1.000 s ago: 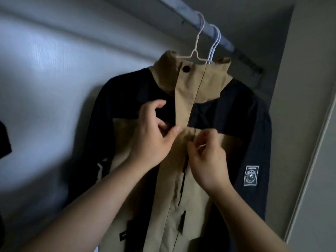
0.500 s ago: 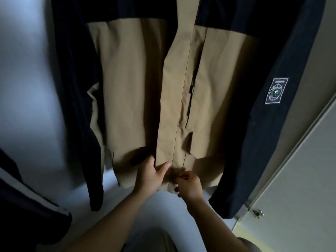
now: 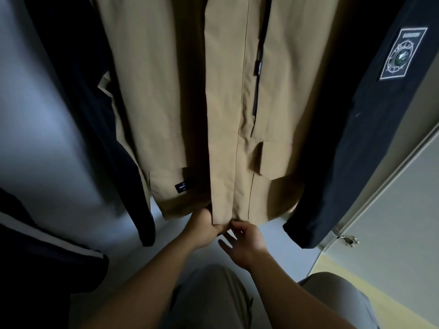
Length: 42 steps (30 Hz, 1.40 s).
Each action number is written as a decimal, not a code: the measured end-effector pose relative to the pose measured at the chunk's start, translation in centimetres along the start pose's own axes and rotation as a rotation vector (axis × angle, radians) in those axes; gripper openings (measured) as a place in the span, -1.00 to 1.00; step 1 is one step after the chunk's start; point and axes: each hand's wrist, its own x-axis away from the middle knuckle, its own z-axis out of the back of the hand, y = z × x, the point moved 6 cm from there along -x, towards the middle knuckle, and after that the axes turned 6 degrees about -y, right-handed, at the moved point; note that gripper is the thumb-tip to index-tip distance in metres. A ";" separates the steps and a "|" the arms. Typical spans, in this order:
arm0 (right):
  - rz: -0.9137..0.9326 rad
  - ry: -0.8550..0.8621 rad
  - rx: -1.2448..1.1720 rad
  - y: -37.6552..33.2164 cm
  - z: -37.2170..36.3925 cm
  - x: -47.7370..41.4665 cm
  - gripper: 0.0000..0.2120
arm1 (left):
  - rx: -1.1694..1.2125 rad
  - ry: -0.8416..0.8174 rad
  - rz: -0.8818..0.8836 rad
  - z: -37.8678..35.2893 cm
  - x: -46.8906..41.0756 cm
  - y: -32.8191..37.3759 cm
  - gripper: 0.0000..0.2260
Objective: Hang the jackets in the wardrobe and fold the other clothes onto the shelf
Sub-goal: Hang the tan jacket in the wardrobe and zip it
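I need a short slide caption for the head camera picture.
Left hand grips the hem of the hanging tan and navy jacket; the right hand, fingers spread, is beside it.

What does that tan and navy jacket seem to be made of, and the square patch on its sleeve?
The jacket looks like smooth, mostly matte woven synthetic shell cloth, perhaps nylon or polyester: it hangs in crisp creases with faint sheen. The patch on the dark sleeve looks stitched-on, woven or printed, with a glossy green middle, possibly rubber or plastic.
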 end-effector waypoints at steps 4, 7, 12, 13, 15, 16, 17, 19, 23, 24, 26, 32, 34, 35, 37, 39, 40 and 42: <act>0.036 0.002 0.091 0.3 1.0 -0.4 -0.69 | 0.063 0.071 0.074 0.3 0.4 -2.0 -0.89; 0.110 0.056 0.199 0.2 1.8 -0.4 -0.73 | 0.167 0.088 0.107 -0.1 0.8 -3.4 -0.90; 0.177 0.037 0.304 -0.7 1.5 -0.2 -0.77 | 0.267 0.065 0.074 -1.2 1.3 -3.8 -0.95; 0.178 0.012 0.345 -0.7 1.3 -0.1 -0.74 | 0.269 0.071 0.075 -1.3 1.3 -3.9 -0.92; 0.191 -0.010 0.409 -0.7 1.1 0.2 -0.72 | 0.275 0.080 0.111 -1.8 1.4 -4.1 -0.86; 0.197 -0.008 0.436 -0.7 1.0 0.3 -0.72 | 0.282 0.087 0.139 -2.1 1.5 -4.2 -0.84; 0.201 -0.004 0.464 -0.7 1.0 0.5 -0.72 | 0.309 0.091 0.169 -2.4 1.7 -4.5 -0.83; 0.201 0.001 0.513 -0.7 0.9 0.7 -0.71 | 0.458 0.091 0.225 -3.2 2.2 -5.0 -0.82; 0.198 -0.008 0.578 -0.7 0.8 0.9 -0.69 | 0.599 0.075 0.283 -4.3 3.0 -5.4 -0.72; 0.191 -0.019 0.567 -0.7 0.8 1.0 -0.69 | 0.619 0.043 0.299 -4.6 3.1 -5.4 -0.70; 0.168 -0.053 0.525 -0.6 0.9 1.2 -0.69 | 0.739 -0.008 0.329 -5.3 3.4 -5.3 -0.71; 0.150 -0.109 0.488 -0.1 1.4 1.7 -0.74 | 0.924 0.034 0.271 -5.5 3.7 -5.1 -0.81; 0.168 -0.078 0.505 -0.1 1.6 1.7 -0.75 | 0.899 0.075 0.245 -5.6 3.6 -5.1 -0.84; 0.181 -0.053 0.517 -0.2 1.7 1.7 -0.75 | 0.868 0.096 0.234 -5.7 3.4 -5.1 -0.84; 0.216 0.009 0.551 -0.4 2.0 1.6 -0.75 | 0.796 0.129 0.216 -5.7 3.2 -5.2 -0.84; 0.245 0.053 0.576 -0.4 2.2 1.5 -0.76 | 0.743 0.142 0.206 -5.6 3.1 -5.3 -0.82; 0.251 0.063 0.572 -0.4 2.3 1.4 -0.78 | 0.730 0.135 0.200 -5.7 3.1 -5.3 -0.79; 0.251 0.057 0.548 -0.3 2.4 1.4 -0.82 | 0.703 0.123 0.176 -5.8 3.1 -5.1 -0.75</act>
